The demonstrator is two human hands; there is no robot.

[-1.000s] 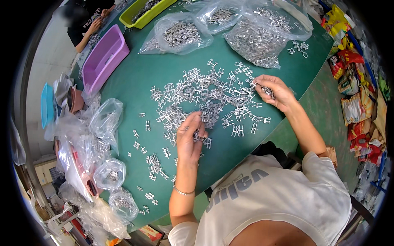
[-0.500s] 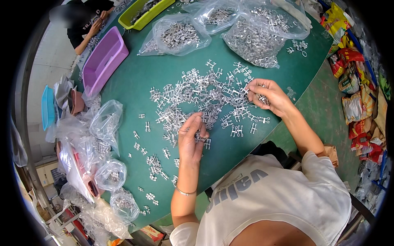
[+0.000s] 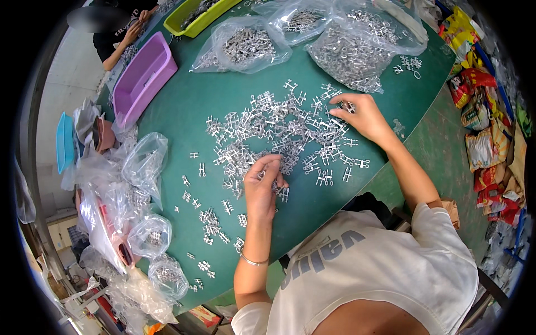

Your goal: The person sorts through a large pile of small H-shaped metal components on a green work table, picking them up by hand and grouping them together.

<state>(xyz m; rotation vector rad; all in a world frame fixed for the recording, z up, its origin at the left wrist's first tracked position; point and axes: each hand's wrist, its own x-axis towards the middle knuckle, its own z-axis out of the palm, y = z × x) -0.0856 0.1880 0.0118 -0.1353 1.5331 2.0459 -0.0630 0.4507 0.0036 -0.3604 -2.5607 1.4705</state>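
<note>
A wide heap of small silver metal castings (image 3: pixel 276 124), shaped like branched clips, spreads over the green table (image 3: pixel 184 120). My left hand (image 3: pixel 262 188) rests at the heap's near edge, its fingers curled in around a few of these castings; thumb and forefinger nearly meet. My right hand (image 3: pixel 362 116) is over the heap's right side. Its thumb and forefinger stand apart, while the other fingers curl around some castings that show between them. How many pieces each hand holds is hidden. Small groups of loose castings (image 3: pixel 210 223) lie left of my left forearm.
Clear plastic bags filled with castings (image 3: pixel 352 58) stand along the far side. A purple basin (image 3: pixel 131 106) and a yellow-green basin (image 3: pixel 192 28) sit at the far left. More plastic bags (image 3: pixel 146 167) crowd the left edge. Another person (image 3: pixel 120 42) works beyond the basins.
My right hand has moved slightly away from me, and its thumb and forefinger have spread apart. My left hand has barely shifted, its fingers still curled. The view has shifted slightly.
</note>
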